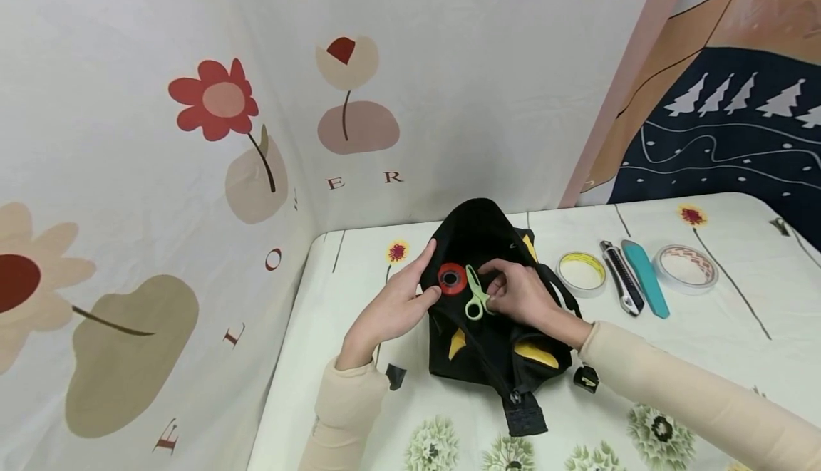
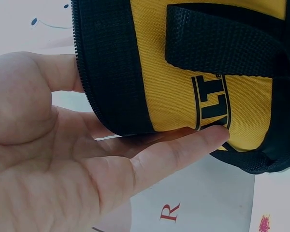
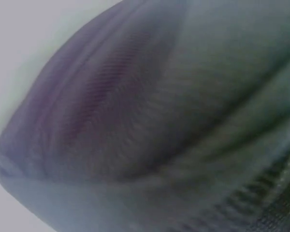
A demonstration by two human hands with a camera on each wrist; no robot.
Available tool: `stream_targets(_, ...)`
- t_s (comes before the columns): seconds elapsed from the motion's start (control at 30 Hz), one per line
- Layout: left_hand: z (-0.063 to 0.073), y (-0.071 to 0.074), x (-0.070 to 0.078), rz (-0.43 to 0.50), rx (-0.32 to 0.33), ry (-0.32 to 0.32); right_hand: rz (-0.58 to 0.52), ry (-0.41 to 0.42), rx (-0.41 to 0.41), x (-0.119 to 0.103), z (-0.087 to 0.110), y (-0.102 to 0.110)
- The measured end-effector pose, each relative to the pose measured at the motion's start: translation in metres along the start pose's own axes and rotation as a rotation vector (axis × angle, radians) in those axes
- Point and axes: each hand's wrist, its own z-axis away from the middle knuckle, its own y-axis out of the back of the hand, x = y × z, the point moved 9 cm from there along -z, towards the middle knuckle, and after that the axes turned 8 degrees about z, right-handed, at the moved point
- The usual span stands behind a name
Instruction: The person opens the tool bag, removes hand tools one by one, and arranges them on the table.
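Note:
A black and yellow tool bag (image 1: 474, 368) lies with its mouth spread wide. My left hand (image 1: 399, 301) grips the left edge of its opening; the left wrist view shows the fingers along the yellow side (image 2: 169, 106) with its strap and zipper. Inside the bag, my right hand (image 1: 521, 291) pinches light-green scissors (image 1: 473, 287) near the handle loops, blades pointing up and away. Beside the scissors, close to the left thumb, is a red tape roll (image 1: 443, 278) with a dark centre. Blurred dark fabric (image 3: 135, 111) fills most of the right wrist view.
Right of the bag on the patterned tablecloth lie a roll of clear tape (image 1: 564, 280), a black utility knife (image 1: 621, 277), a teal cutter (image 1: 645, 278) and a wider tape roll (image 1: 685, 287). A curtain-like printed wall (image 1: 462, 86) stands behind.

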Motion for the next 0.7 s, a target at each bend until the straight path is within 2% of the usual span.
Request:
stream_targets(0.33, 0.000, 0.000, 0.000, -0.010, 0.001, 0.002, 0.002, 0.113, 0.134, -0.018, 0.011, 0.025)
stream_targets(0.7, 0.000, -0.001, 0.000, -0.010, -0.003, -0.005, -0.023, 0.124, 0.189, -0.031, 0.024, 0.053)
